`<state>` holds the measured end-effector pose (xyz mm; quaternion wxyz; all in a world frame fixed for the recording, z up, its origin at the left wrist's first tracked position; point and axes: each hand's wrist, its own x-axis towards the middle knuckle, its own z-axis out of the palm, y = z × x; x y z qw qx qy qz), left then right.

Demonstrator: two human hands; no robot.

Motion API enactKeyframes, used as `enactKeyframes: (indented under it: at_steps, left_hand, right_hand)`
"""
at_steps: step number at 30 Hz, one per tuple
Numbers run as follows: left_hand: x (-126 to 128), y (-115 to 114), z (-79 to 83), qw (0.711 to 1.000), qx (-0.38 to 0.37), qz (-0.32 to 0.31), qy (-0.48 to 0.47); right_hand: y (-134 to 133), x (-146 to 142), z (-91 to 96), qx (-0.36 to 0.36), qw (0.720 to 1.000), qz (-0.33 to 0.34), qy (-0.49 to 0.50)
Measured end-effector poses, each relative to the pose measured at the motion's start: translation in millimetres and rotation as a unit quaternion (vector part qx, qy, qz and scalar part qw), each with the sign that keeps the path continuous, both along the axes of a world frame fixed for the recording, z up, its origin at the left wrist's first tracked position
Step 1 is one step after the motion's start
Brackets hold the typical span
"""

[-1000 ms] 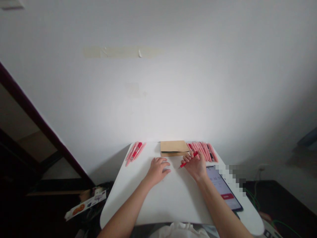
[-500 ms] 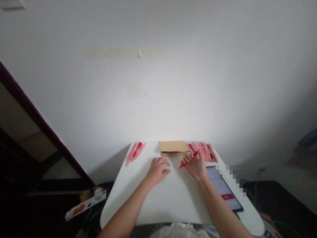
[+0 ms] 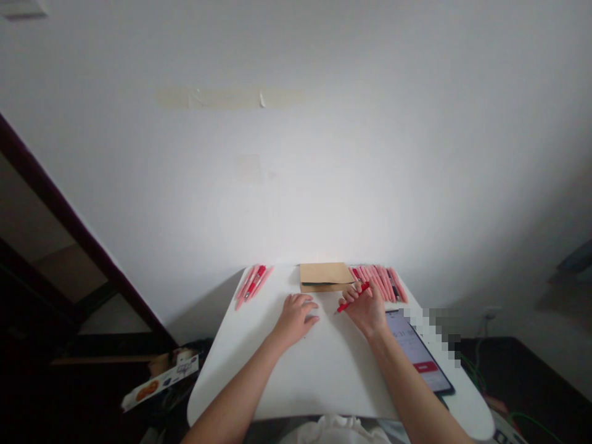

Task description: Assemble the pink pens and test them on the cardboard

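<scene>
The red pen (image 3: 342, 307) is in my right hand (image 3: 367, 310), just nearer than the right end of the brown paper folder (image 3: 326, 272), its tip pointing near and left. My fingers are curled closed around it, palm turned partly up; I cannot tell whether the tip touches the bench (image 3: 319, 376).

My left hand (image 3: 293, 317) is to the left of it, palm down, fingers loosely spread and holding nothing.

I'd judge the handling to be partway along: this pen is in my grip and not yet put down. The others lie in two separate groups, a small left group of pens (image 3: 254, 283) at the far left and a larger right group of pens (image 3: 380, 280) at the far right, beside the folder. The phone (image 3: 419, 351) lies at the right, partly behind my right forearm.
</scene>
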<state>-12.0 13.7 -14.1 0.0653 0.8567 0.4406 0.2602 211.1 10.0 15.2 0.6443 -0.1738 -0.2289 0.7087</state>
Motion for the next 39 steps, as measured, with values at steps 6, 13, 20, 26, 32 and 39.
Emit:
enactKeyframes:
  at_steps: [6,13,20,26,32,39]
  left_hand:
    - [7,-5,9.8,0.998,0.060,0.023,-0.010]
    - [11,10,11.5,0.995,0.074,0.062,0.030]
    - [10,17,-1.7,0.995,0.038,0.082,0.040]
    - [10,13,1.2,0.994,0.016,0.097,0.045]
    - [8,4,5.9,0.993,0.015,0.104,0.050]
    - [3,-4,14.8,0.991,-0.023,0.109,0.073]
  right_hand:
    - [0,-1,0.9,-0.013,1.000,-0.006,0.006]
    - [7,0,-8.3,0.009,0.998,-0.039,-0.039]
    - [10,0,-13.8,-0.013,0.997,-0.065,-0.048]
    - [9,-2,-12.8,-0.019,0.993,-0.088,-0.074]
    - [7,-6,-12.2,0.014,0.967,-0.162,-0.195]
    - [19,-2,-22.5,0.049,0.916,-0.256,-0.304]
